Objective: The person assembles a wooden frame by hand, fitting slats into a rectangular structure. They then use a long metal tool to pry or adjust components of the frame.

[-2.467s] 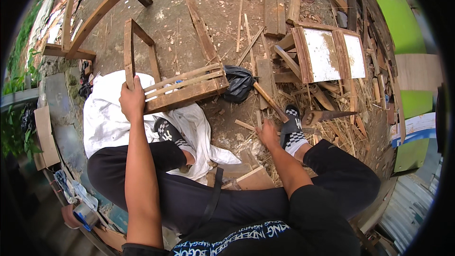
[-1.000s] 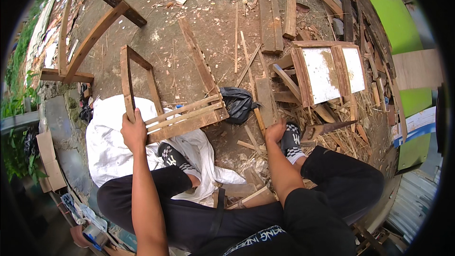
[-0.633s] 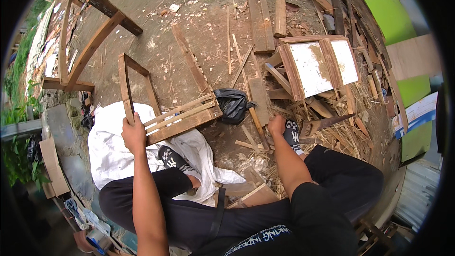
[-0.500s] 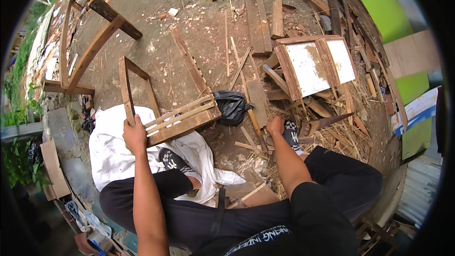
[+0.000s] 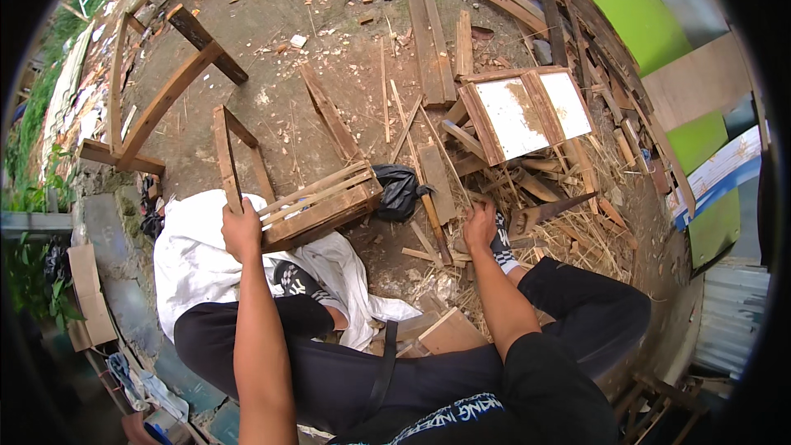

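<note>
My left hand (image 5: 241,231) is closed round the near corner of a slatted wooden frame (image 5: 321,218), which looks like part of a small chair. Its legs (image 5: 224,156) point away from me, and its slatted part lies toward the middle, over a white cloth sack (image 5: 194,235). My right hand (image 5: 478,227) is low beside my right shoe (image 5: 501,243), fingers curled together; whatever they pinch is too small to make out. Just left of that hand lies a wooden-handled tool (image 5: 433,227), its head unclear. A black plastic bag (image 5: 397,192) touches the frame's right end.
Loose planks (image 5: 430,49) and thin sticks lie on the dirt ahead. On the right are a wooden panel with white faces (image 5: 515,119), straw, a saw-like blade (image 5: 560,210) and piled timber. A curved wooden frame (image 5: 165,107) stands far left. Offcuts (image 5: 451,334) lie between my legs.
The slatted frame has tipped slightly, showing more of its near side, with my left hand still on it. My right hand has shifted a little and its fingers have moved. The whole view has turned slightly.
</note>
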A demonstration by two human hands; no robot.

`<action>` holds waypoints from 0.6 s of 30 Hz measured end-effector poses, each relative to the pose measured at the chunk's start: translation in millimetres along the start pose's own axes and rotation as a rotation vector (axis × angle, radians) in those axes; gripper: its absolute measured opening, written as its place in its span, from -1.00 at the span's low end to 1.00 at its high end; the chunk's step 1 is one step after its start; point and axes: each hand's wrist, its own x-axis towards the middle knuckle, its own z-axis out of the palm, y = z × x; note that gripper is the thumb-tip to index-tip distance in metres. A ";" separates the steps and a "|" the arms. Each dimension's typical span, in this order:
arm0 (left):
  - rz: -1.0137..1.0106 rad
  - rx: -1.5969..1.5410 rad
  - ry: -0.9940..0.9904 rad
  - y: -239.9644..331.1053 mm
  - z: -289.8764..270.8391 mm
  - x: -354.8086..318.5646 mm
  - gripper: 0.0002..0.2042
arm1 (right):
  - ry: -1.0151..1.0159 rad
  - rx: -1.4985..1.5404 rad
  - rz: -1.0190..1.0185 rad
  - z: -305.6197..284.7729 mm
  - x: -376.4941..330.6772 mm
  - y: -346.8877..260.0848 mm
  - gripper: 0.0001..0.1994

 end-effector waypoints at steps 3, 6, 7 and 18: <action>-0.015 -0.004 -0.002 -6.6 0.4 2.5 -0.49 | 0.049 -0.042 -0.065 -6.2 0.8 -4.8 -0.76; -0.003 -0.022 0.019 -13.1 4.9 3.6 -0.50 | -0.078 0.055 0.075 -9.3 2.1 -2.4 -0.75; -0.003 -0.032 0.016 -13.3 8.0 2.3 -0.50 | -0.077 0.058 0.047 -10.9 2.9 3.3 -0.74; 0.071 -0.157 0.262 -15.2 1.8 -18.6 -0.49 | -0.399 -0.054 -0.045 -159.3 42.2 -74.4 -0.57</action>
